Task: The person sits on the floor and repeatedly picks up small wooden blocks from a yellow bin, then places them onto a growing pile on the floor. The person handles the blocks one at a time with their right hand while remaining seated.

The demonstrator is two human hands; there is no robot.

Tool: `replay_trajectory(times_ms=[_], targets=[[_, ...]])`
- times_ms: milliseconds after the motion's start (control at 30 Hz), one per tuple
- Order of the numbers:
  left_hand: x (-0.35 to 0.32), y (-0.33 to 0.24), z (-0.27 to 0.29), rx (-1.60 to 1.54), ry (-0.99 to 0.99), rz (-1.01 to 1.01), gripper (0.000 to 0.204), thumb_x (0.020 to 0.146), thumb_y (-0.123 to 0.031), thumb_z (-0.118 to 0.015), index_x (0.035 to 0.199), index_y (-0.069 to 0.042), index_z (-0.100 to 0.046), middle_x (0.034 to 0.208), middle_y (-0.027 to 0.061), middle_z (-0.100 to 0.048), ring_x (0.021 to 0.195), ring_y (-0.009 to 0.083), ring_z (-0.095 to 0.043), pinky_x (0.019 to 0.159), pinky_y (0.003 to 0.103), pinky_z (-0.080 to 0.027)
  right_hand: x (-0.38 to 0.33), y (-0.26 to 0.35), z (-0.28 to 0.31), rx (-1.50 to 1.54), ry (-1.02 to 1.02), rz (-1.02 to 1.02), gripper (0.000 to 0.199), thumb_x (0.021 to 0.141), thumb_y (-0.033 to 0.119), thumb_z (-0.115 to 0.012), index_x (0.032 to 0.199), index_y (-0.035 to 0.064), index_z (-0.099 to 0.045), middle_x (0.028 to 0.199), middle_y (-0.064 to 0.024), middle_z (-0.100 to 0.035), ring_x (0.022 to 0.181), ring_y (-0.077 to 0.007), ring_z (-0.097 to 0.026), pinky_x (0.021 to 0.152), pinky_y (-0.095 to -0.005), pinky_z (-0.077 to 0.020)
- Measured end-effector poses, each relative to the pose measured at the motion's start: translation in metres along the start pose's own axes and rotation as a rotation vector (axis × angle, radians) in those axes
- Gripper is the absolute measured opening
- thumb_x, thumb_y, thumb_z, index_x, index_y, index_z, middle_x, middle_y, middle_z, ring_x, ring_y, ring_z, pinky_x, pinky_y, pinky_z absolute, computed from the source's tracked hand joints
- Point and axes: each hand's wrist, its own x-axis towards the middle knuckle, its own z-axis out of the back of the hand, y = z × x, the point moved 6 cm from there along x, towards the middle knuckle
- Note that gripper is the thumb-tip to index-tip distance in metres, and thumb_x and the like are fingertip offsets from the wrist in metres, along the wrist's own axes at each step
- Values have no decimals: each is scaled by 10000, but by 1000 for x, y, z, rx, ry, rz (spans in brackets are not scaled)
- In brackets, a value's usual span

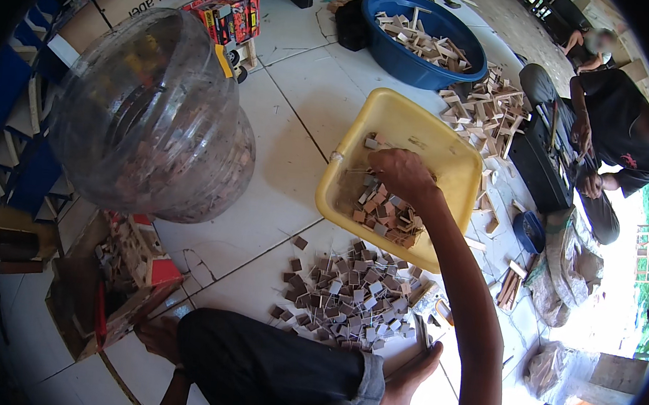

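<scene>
My right hand (403, 172) reaches over the far left part of a yellow plastic basin (462, 172), its fingers curled downward. Whatever it may be gripping is hidden beneath it. Inside the basin, small flat square wooden pieces (385, 214) in brown and grey lie heaped toward the near side. A spread pile of similar dark square pieces (351, 290), many with thin pale sticks, covers the floor between the basin and my bent leg. Low at the left, my left hand (158, 338) is beside an open box (69, 296) holding small pieces; its fingers are mostly hidden by shadow and my knee.
A large clear plastic jar (155, 110) with small pieces stands left, beside a red toy truck (232, 21). Behind the basin are a blue tub (371, 21) of wooden parts and a loose wooden heap (495, 109). Another person (617, 120) sits at right; one more is farther back.
</scene>
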Motion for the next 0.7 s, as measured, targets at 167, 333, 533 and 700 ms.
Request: replay_trajectory(times_ms=[167, 333, 533, 700], targets=[[2, -14, 16, 1, -8, 16, 583, 999, -447, -495, 1395, -25, -423, 1373, 191, -478, 1313, 372, -471, 1004, 531, -442, -13, -6, 34, 275, -32, -100, 359, 827, 103, -722, 1180, 100, -655, 890, -110, -747, 846, -315, -735, 764, -428, -581], [0, -16, 18, 30, -80, 10, 571, 961, -386, -531, 1391, -26, -425, 1363, 184, -490, 1304, 358, -484, 1001, 512, -453, -35, -20, 76, 728, 145, -148, 281, 844, 110, -738, 1116, 47, -712, 992, -118, -775, 892, -230, -745, 822, -364, -584], [2, -12, 10, 97, -53, 44, 565, 954, -389, -538, 1384, -38, -432, 1344, 180, -505, 1314, 343, -482, 995, 505, -452, -41, -39, 84, 609, -54, -265, 208, 855, 124, -699, 1058, 82, -713, 972, -152, -752, 925, -338, -730, 837, -436, -578], [3, -22, 23, 18, 18, 68, 584, 971, -411, -507, 1410, -40, -403, 1391, 193, -472, 1374, 358, -439, 1031, 526, -431, -23, -45, 35, 350, -110, -399, 197, 854, 205, -712, 1035, 129, -703, 947, -180, -722, 906, -389, -706, 817, -490, -569]])
